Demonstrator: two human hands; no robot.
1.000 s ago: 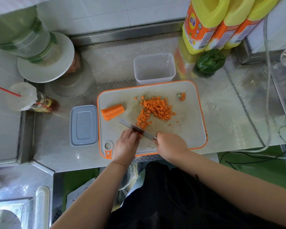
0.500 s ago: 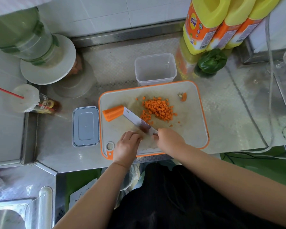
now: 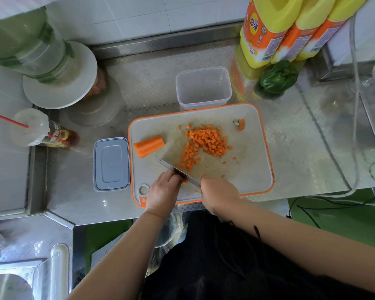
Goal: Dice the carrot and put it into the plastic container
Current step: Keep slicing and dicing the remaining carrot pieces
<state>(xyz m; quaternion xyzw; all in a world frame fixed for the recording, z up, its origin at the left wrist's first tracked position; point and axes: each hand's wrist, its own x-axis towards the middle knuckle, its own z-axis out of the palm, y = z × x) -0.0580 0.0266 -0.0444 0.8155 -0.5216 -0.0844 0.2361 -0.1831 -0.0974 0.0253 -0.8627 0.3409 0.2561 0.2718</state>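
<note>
Count: three yellow oil bottles (image 3: 266, 29), one knife (image 3: 175, 169), one clear plastic container (image 3: 204, 87), one grey lid (image 3: 111, 163), one green pepper (image 3: 278, 76).

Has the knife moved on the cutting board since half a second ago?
Yes. The knife tip has swung away from the carrot chunk, back toward the board's near edge.

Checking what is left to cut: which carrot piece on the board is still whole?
The big carrot chunk at the cutting board's left edge, beyond the knife tip; the diced carrot is small cubes.
</note>
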